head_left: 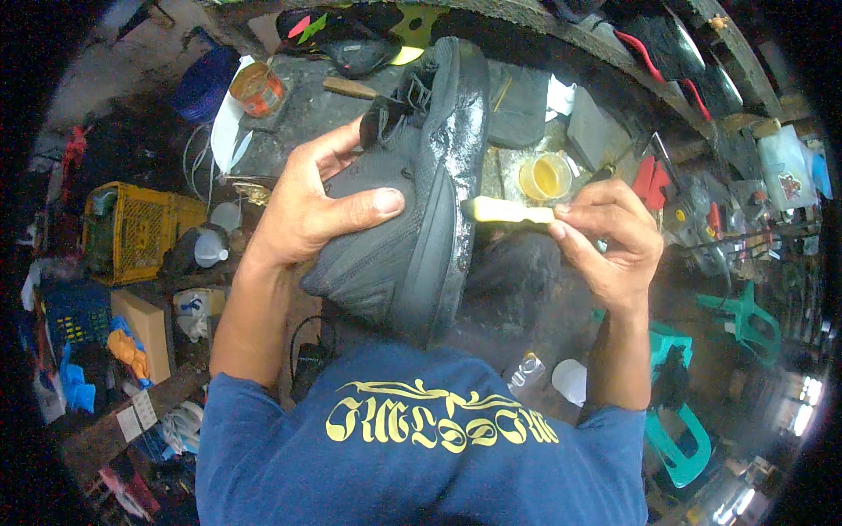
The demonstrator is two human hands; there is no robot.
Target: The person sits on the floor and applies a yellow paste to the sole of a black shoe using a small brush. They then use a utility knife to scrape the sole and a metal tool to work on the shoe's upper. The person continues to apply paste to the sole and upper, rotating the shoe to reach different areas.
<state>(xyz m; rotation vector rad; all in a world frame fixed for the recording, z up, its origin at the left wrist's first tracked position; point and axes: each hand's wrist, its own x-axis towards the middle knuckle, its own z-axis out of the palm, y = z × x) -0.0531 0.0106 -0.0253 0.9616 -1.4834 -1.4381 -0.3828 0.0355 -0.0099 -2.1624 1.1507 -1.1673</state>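
My left hand grips a black sneaker around its upper, thumb pressed on the mesh side. The shoe is tipped on its side, toe pointing away and sole turned to the right. Along the sole's face a wet, shiny coating shows on the far and middle part. Between thumb and fingers, my right hand pinches the pale yellow handle of a small brush. Its dark tip meets the sole's edge near the middle. Just beyond this hand stands a clear cup of yellowish liquid.
On the far work surface lie a wooden-handled tool, an orange-labelled tin and dark flat sheets. A yellow crate stands at the left. Green plastic chair parts are at the right. A red-handled tool lies beyond my right hand.
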